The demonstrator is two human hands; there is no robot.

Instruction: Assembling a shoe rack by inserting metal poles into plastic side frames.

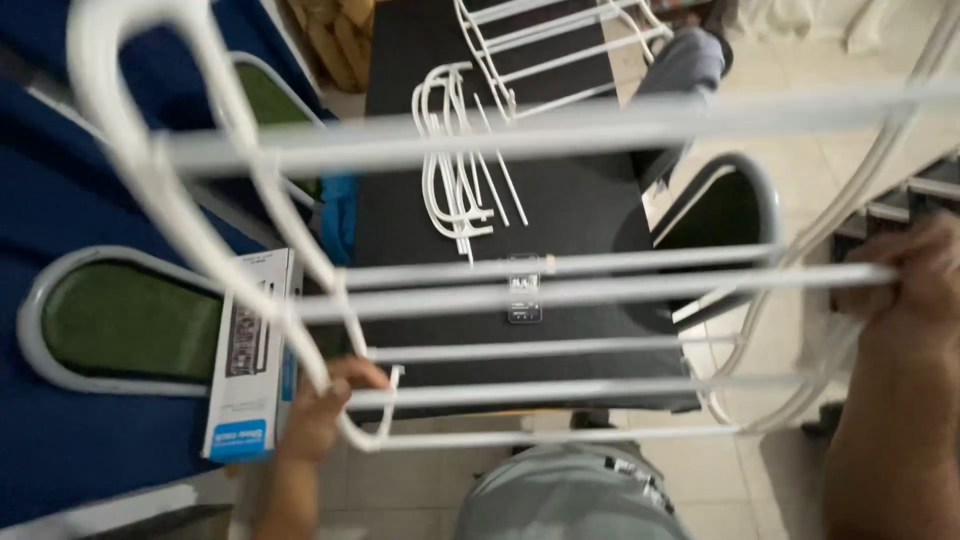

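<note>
I hold a white wire shelf rack (560, 290) up close to the camera, its horizontal rods blurred across the view. My left hand (322, 410) grips the curved end frame at the lower left. My right hand (905, 275) grips the other end at the right edge. Below it, on a black table (580, 205), lie several loose white curved frame pieces (452, 165) and a small clear plastic packet (524, 288). A second white wire shelf (560, 45) lies at the table's far end.
A white and blue cardboard box (250, 360) leans at the left by a chair with a green seat (125, 320). Another green-seated chair (725, 210) stands right of the table. Blue fabric (60, 180) fills the left. Tiled floor lies below.
</note>
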